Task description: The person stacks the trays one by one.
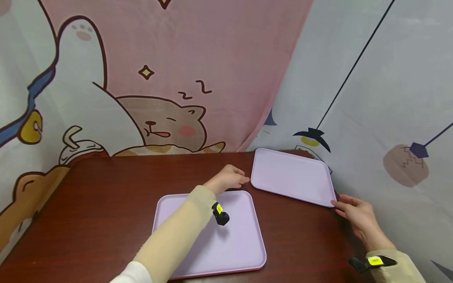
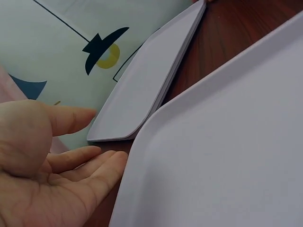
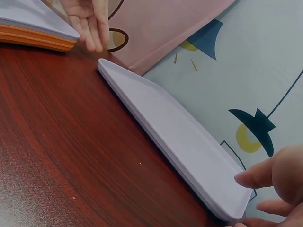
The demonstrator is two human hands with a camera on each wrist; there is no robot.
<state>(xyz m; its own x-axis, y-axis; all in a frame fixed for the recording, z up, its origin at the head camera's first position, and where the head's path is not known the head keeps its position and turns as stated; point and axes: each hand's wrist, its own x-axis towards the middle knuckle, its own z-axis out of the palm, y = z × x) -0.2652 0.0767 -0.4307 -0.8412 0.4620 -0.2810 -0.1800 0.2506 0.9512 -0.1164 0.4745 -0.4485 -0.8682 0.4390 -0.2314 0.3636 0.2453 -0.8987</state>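
Note:
A pale lilac rectangular tray [image 1: 293, 177] lies slantwise at the back right of the table, against the wall cloth; a second pale rim shows under it in the right wrist view. At its near right corner my right hand [image 1: 361, 220] pinches the edge, thumb over the rim and fingertips low at the corner. My left hand [image 1: 228, 179] is beside the tray's left side, fingers loosely extended and nothing in them. Below my left forearm lies a larger lilac tray [image 1: 230, 236], partly hidden by the sleeve. Orange edges [image 3: 38, 39] of a stack show beneath that tray.
The dark reddish wooden table [image 1: 106, 212] spreads left of and between the trays. Printed cloth [image 1: 219, 59] hangs right behind the table's back edge, and grey-white cloth [image 1: 371, 98] along its right side, close to my right hand.

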